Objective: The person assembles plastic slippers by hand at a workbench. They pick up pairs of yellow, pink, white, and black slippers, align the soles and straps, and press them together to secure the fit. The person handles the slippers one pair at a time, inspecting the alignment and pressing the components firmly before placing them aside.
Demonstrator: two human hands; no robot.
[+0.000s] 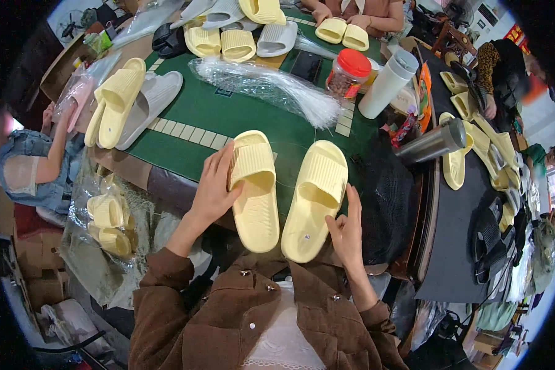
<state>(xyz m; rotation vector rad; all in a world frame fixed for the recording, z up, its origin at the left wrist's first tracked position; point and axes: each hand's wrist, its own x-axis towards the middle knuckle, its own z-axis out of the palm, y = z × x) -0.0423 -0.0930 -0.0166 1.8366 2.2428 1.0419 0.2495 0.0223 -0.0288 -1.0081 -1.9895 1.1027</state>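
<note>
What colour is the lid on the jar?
Red; the jar lid shows clearly in the head view, near the white bottle.

Brown buttoned jacket [228, 320] with rolled sleeves over white top [287, 339].

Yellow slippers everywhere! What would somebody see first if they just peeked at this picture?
First, the two pale yellow slippers side by side on the green table, the left hand gripping one and the right hand touching the other. Then the red-lidded jar and white bottle behind them.

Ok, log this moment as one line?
left hand: grips left yellow slipper | right hand: touches right yellow slipper | surface: green table
</note>
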